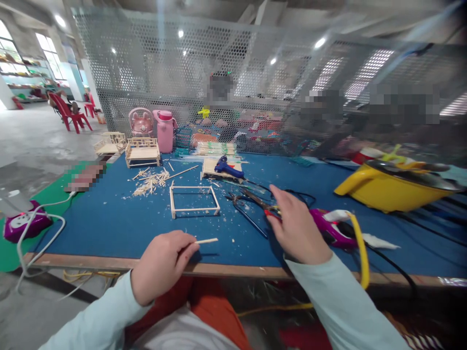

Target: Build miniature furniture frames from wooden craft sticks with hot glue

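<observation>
My left hand (166,260) is closed near the front edge, pinching a thin wooden stick (207,240) that points to the right. My right hand (297,223) reaches over a pair of red-handled pliers (260,200), with its thumb and index finger apart around the handle. The palm hides part of that handle. Beside it lies a second, dark-handled pair of pliers (248,216). A rectangular frame of wooden sticks (195,210) with short corner posts stands on the blue tabletop (120,228) beyond my left hand.
Cut stick pieces (151,183) lie in a pile behind the frame. A blue glue gun (228,167) rests on a wooden block. Miniature wooden beds (143,153) and a pink bottle (165,133) stand at the back left. Rightward are a purple power strip (330,231) and a yellow pot (394,189).
</observation>
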The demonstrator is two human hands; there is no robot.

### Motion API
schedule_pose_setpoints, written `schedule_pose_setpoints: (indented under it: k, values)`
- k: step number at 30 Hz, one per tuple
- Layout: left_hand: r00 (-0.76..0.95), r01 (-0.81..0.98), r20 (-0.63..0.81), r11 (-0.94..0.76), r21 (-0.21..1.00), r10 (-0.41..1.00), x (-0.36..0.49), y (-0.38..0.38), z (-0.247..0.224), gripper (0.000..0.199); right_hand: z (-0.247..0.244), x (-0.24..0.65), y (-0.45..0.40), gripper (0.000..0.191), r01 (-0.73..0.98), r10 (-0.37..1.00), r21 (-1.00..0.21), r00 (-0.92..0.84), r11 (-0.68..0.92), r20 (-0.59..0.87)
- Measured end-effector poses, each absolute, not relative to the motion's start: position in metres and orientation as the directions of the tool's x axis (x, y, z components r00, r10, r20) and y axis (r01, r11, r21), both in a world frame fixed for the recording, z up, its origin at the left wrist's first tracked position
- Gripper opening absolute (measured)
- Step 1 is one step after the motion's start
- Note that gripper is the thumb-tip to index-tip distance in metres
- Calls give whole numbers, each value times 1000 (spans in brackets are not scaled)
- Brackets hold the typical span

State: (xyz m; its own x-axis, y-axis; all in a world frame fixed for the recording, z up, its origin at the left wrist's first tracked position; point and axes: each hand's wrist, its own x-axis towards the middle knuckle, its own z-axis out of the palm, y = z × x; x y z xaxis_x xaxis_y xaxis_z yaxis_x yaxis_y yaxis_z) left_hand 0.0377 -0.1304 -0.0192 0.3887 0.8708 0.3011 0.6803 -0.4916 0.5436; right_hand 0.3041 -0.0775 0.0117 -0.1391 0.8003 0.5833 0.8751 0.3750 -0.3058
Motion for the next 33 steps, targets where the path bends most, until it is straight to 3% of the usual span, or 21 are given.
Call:
schedule_pose_setpoints:
  k: [2,5,8,12,14,17,19,21,22,25,29,33]
  values:
    - [441,714,283,-524,464,852,42,-127,-17,29,16,293,-85,45,851,733,-130,-349,509,584]
    - [502,743,264,-567,355,823,51,-122,-15,30,23,265,-103,31,620,609,-110,-697,777,378]
    - [547,736,286,-615,282,787,56,-115,-11,32,30,242,-112,24,579,583,-96,-771,809,256]
    - [608,707,316,-678,202,728,57,-101,2,29,44,230,-100,18,683,680,-60,-707,727,193]
    - [613,693,346,-694,196,710,55,-90,14,29,52,231,-84,17,706,723,-157,-665,691,187]
    - [486,711,513,-662,238,707,44,-64,28,30,58,239,-47,20,659,791,-451,-571,602,221]
    - [284,766,631,-567,304,722,29,-43,32,34,51,247,-20,27,577,899,-714,-402,395,173]
    - [61,786,635,-429,445,770,11,-21,28,35,38,252,2,34,493,964,-864,-265,106,-33]
    - [-6,781,591,-365,507,807,2,-12,23,35,31,254,10,37,447,965,-895,-230,-10,-126]
    - [-69,775,388,-195,600,919,-17,4,8,35,12,253,18,38,437,936,-891,-245,-125,-252]
    - [-9,820,13,0,572,1000,-23,3,-4,27,1,251,15,36,451,868,-874,-345,-182,-358]
    - [72,867,-129,2,499,989,-21,-8,-4,16,-2,252,19,36,464,820,-864,-406,-194,-402]
